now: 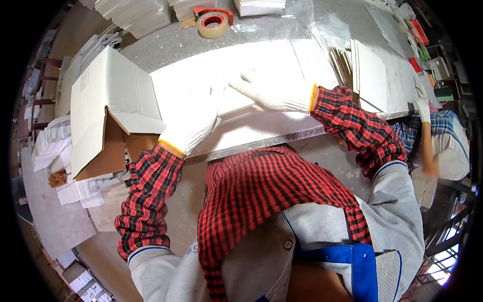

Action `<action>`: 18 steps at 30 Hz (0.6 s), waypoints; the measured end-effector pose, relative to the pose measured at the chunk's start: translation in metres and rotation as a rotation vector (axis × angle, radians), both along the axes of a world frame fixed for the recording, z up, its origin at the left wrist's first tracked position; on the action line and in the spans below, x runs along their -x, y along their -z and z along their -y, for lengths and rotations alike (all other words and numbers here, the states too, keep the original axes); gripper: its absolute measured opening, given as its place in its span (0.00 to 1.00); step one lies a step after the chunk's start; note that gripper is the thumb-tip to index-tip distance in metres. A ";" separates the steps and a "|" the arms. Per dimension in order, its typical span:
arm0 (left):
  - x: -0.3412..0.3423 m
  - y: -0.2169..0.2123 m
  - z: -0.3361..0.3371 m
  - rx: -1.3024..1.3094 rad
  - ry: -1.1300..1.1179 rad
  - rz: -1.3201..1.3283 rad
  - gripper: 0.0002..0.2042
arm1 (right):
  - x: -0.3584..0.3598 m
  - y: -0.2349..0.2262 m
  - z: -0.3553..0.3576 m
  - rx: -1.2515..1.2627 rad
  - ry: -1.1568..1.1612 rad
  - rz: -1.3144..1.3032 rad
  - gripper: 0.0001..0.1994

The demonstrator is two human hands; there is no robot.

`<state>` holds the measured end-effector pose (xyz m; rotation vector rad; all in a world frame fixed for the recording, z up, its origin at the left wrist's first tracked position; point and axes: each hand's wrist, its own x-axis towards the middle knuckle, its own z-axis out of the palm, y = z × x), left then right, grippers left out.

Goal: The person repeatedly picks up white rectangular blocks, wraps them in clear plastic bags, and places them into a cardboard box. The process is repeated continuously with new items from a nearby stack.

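Both my hands wear white knit gloves with red plaid sleeve covers. My left hand (pixel 193 118) lies flat on a white flat sheet (pixel 236 103) on the worktable (pixel 282 138), fingers spread. My right hand (pixel 274 93) presses on the same white sheet from the right, fingers pointing left. An open white cardboard box (pixel 108 108) with brown inside stands at the table's left edge, next to my left hand.
A tape roll (pixel 212 24) and stacks of white sheets (pixel 136 15) lie at the back. Flat cardboard pieces (pixel 365 75) lean at the right. Clear plastic film (pixel 307 25) lies behind. Another person's gloved hand (pixel 421 103) is at the far right. White pieces litter the floor (pixel 80 194) on the left.
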<state>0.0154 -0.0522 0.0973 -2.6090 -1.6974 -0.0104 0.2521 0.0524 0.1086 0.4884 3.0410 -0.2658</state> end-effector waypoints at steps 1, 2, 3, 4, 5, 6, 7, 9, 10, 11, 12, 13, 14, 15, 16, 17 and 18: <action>-0.002 0.000 0.004 -0.048 0.019 0.056 0.43 | -0.005 0.007 -0.001 -0.055 -0.029 -0.078 0.37; -0.003 -0.003 0.009 -0.093 0.032 0.110 0.44 | -0.006 0.006 0.000 -0.051 -0.036 -0.117 0.38; -0.003 -0.003 0.012 -0.098 0.036 0.124 0.45 | -0.007 0.005 0.001 -0.047 -0.043 -0.155 0.39; -0.003 -0.002 0.013 -0.103 0.042 0.139 0.46 | -0.007 0.005 0.003 -0.043 -0.047 -0.193 0.41; -0.003 -0.001 0.014 -0.107 0.049 0.154 0.47 | -0.008 0.008 0.005 -0.049 -0.032 -0.208 0.43; -0.004 -0.001 0.015 -0.065 0.018 0.165 0.50 | -0.008 0.014 0.009 -0.056 -0.017 -0.224 0.44; -0.005 -0.001 0.016 -0.025 -0.011 0.176 0.52 | -0.008 0.018 0.011 -0.065 -0.002 -0.238 0.46; -0.006 -0.003 0.018 0.061 -0.050 0.196 0.56 | -0.007 0.018 0.010 -0.020 0.020 -0.161 0.48; -0.005 -0.009 0.017 0.103 -0.051 0.206 0.56 | -0.008 0.018 0.009 -0.004 0.035 -0.122 0.49; -0.004 -0.013 0.017 0.144 -0.057 0.210 0.57 | -0.010 0.025 0.010 0.061 0.102 -0.199 0.49; 0.000 0.002 0.021 0.157 -0.188 0.453 0.56 | -0.016 0.040 0.014 0.126 0.168 -0.276 0.48; 0.008 0.029 0.027 0.160 -0.319 0.696 0.55 | -0.017 0.046 0.014 0.185 0.229 -0.355 0.48; 0.009 0.035 0.027 0.173 -0.441 0.939 0.54 | -0.012 0.040 0.019 0.520 0.484 -0.533 0.48; 0.008 0.038 0.026 0.299 -0.572 1.107 0.51 | -0.004 0.032 0.025 0.859 0.737 -0.707 0.49; 0.004 0.031 0.027 0.403 -0.732 1.273 0.47 | -0.004 0.032 0.028 1.023 0.862 -0.703 0.49; 0.003 0.039 0.029 0.397 -0.765 1.191 0.44 | -0.003 0.031 0.029 1.175 0.997 -0.710 0.48; 0.003 0.051 0.031 0.393 -0.795 1.109 0.41 | -0.006 0.039 0.024 1.133 1.003 -0.554 0.48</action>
